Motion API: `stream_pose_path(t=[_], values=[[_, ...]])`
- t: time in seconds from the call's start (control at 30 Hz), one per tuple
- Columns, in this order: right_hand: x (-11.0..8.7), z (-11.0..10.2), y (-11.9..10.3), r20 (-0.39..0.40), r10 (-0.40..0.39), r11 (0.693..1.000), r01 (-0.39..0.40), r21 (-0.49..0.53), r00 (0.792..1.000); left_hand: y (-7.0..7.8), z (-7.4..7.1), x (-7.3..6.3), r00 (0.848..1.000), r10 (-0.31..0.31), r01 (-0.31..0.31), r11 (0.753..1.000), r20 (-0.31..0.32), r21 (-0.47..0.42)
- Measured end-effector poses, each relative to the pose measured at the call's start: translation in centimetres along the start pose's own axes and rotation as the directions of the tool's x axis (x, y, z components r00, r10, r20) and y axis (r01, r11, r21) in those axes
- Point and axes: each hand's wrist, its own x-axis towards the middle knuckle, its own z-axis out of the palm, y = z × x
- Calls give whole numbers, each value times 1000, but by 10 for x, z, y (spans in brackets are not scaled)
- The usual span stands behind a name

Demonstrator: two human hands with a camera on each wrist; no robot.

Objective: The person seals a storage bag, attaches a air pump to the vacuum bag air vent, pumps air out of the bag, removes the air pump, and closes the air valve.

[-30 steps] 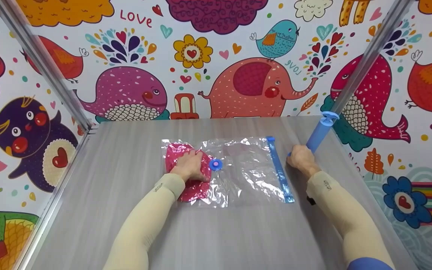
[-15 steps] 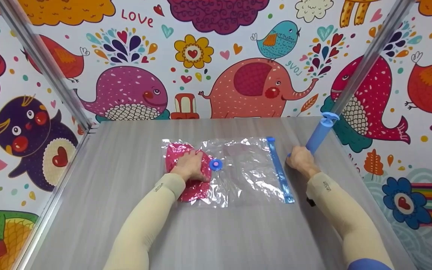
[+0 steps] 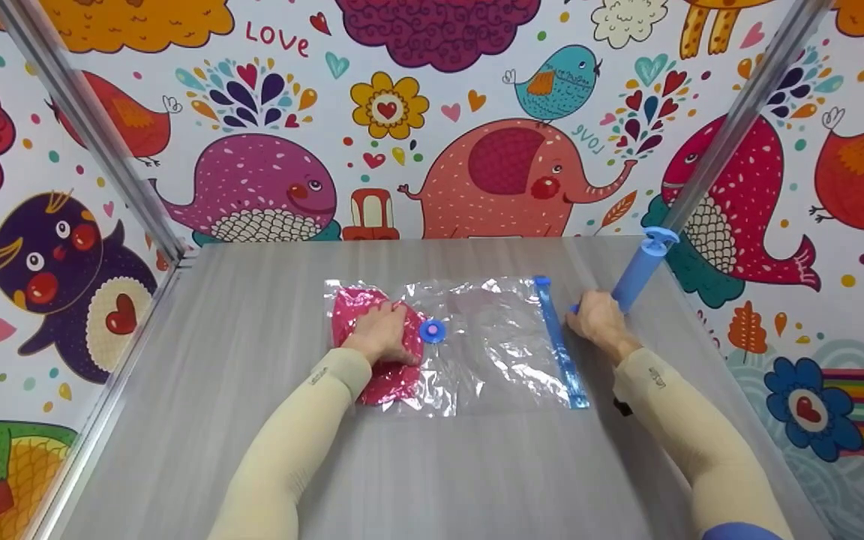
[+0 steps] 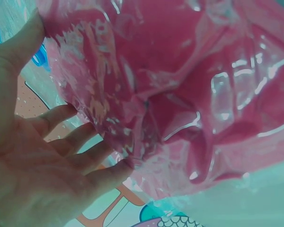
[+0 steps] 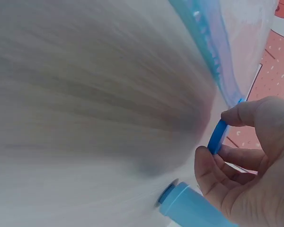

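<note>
A clear plastic vacuum bag [image 3: 503, 345] lies flat, with pink folded fabric [image 3: 394, 382] in its left part. My left hand [image 3: 379, 334] rests on the pink fabric through the plastic; in the left wrist view its fingers [image 4: 80, 137] are spread and lightly bent against the bag. A round blue valve [image 3: 432, 330] sits on the bag just right of that hand. To the right of the bag's blue zip edge [image 3: 558, 341], my right hand [image 3: 598, 321] pinches a blue round cap [image 5: 217, 136] between thumb and fingers.
A blue hand pump [image 3: 638, 274] with a handle at its top is just beyond my right hand, near the right side of the grey table [image 3: 267, 292]. Metal posts [image 3: 94, 135] and printed wall panels stand around the table.
My right hand has shifted slightly left, with the blue cap in its fingers. The left hand and the bag stay in place.
</note>
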Motion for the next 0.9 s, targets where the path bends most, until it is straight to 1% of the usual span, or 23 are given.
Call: stream_pose_path(t=[0.1, 0.17, 0.3, 0.43, 0.53, 0.63, 0.77, 0.9], values=[[-1, -1, -6, -56, -41, 999, 41, -9, 998, 0, 0, 0, 1000, -2, 2, 1000, 1, 9], [-2, -2, -11, -64, -58, 998, 58, -3, 996, 0, 0, 1, 1000, -5, 5, 1000, 2, 7], [-5, -7, -25, -48, -79, 997, 80, 15, 996, 1, -1, 2, 1000, -9, 9, 1000, 9, 4], [-7, -12, -36, -48, -122, 992, 122, -18, 991, 3, 1, 2, 1000, -6, 6, 1000, 12, -3], [-8, -14, -43, -39, -130, 991, 129, -24, 991, 4, 2, 2, 1000, -2, 2, 1000, 9, -9], [-9, -14, -50, -26, -133, 991, 134, 12, 991, 5, 2, 2, 1000, -2, 2, 1000, 10, -8], [-8, -11, -59, -57, -191, 979, 194, 58, 980, 6, 1, 1, 1000, -9, 9, 1000, 13, -11], [-9, -9, -68, -97, -238, 968, 245, 62, 966, 6, -1, -1, 1000, -11, 11, 1000, 8, -11]])
